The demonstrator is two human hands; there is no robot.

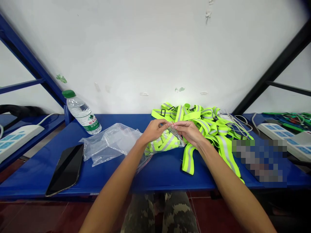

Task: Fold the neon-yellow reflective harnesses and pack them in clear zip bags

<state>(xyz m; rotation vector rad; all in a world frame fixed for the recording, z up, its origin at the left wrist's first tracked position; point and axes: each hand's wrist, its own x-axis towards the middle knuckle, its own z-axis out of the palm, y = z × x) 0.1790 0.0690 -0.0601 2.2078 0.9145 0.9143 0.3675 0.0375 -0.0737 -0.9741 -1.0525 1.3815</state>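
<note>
A clear plastic zip bag (166,142) with folded neon-yellow reflective strap inside lies on the blue table in front of me. My left hand (156,130) pinches the bag's top edge, near a thin red line along it. On the same edge, just to the right, my right hand (189,131) grips with thumb and fingers. Behind and to the right of the bag spreads a loose heap of neon-yellow reflective straps (206,123) with grey stripes and black buckles. One strap end hangs toward the table's front, below my right wrist.
Crumpled clear plastic bags (114,142) lie left of my hands. Farther left are a black phone (65,170) and a water bottle (84,113) with a green cap. White power strips (286,137) sit at both sides. A white wall stands behind the blue table (165,178).
</note>
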